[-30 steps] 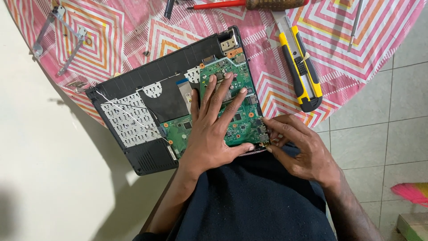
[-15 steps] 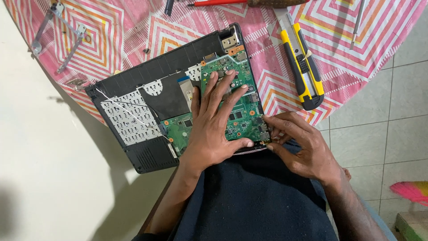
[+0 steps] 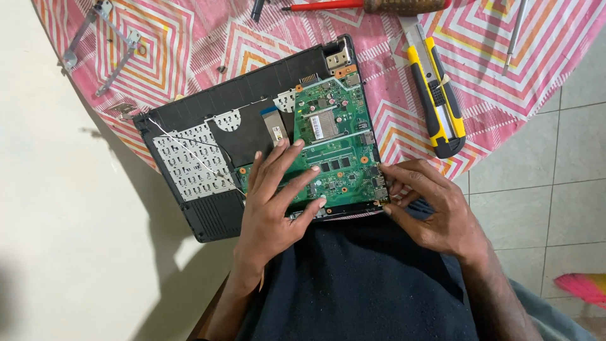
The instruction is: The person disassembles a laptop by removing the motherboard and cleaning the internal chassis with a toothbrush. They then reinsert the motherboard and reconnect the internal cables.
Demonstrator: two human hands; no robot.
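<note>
In the head view, an opened laptop base [image 3: 208, 158] is seen lying on a worktop covered with a pink patterned cloth [image 3: 158, 38]. A green circuit board [image 3: 334, 145] is set in the right part of the base, near the middle of the picture.

The left hand [image 3: 278, 202] is laid flat on the lower part of the board, at about 7 o'clock from its middle. Its fingers [image 3: 297, 177] are spread and pressed on the green surface; the grip is wide and nothing is enclosed by it.

The right hand [image 3: 429, 202] is placed at the lower right corner of the board, at about 4 o'clock. This edge is pinched by its fingertips [image 3: 388, 189], so the grip is narrow and holds the board's corner.

A yellow and black utility knife [image 3: 435, 101] is found at 2 o'clock from the board, apart from it. A screwdriver with a red shaft [image 3: 353, 5] lies at 12 o'clock, at the top edge. Two metal brackets [image 3: 101, 44] are seen at 10 o'clock, well apart from the hands.
</note>
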